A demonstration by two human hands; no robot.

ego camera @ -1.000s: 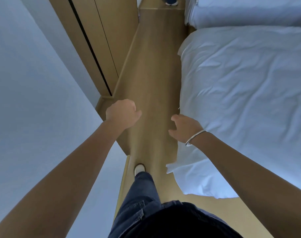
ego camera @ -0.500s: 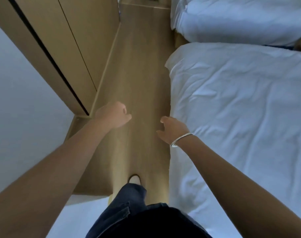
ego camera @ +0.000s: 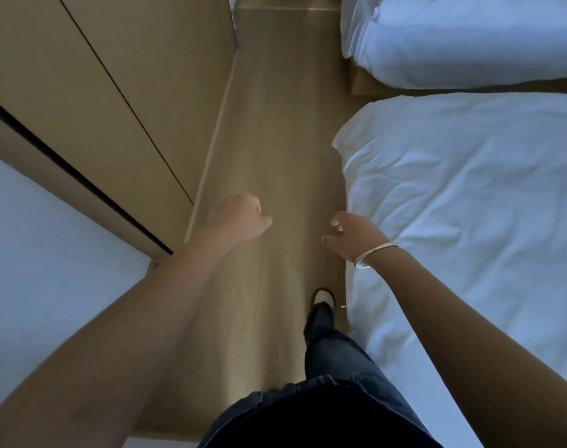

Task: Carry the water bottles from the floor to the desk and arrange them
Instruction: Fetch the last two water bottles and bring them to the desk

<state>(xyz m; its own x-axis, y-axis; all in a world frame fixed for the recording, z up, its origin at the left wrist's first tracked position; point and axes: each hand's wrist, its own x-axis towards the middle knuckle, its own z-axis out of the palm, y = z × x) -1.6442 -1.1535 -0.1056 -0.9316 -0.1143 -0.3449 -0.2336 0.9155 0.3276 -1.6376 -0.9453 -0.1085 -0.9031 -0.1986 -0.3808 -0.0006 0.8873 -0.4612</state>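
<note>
Both arms stretched forward over a narrow strip of wooden floor (ego camera: 275,130). Left hand (ego camera: 240,218) curled into a loose fist, fingers folded in toward the palm, holding nothing. Right hand (ego camera: 350,236) half curled, fingertips bent and slightly apart, also empty; thin silver bangle (ego camera: 374,253) around that wrist. Hands near each other but not touching, bare floor showing between them.

No water bottles anywhere in view: none on the floor strip, none on the bedding, none in either hand. No tabletop in view either, so nothing to say about where the bottles lie relative to the hands beyond that both hands are free of them.

Along the right edge of the floor, a bed with rumpled white bedding (ego camera: 469,221), its near corner hanging down just beside the right hand. Beyond it, toward the top right, a second bed with white bedding (ego camera: 453,37), a wooden gap between the two. Along the left edge of the floor, tan wooden wardrobe panels (ego camera: 97,92) with a dark vertical seam, and a pale wall (ego camera: 42,253) closer in at the lower left.

Below the hands, a leg in dark jeans (ego camera: 333,357) stepping forward, a light-toed shoe (ego camera: 322,297) planted on the floor close to the bed's edge. Small pale speck on the floor just right of the shoe, too small to identify.
</note>
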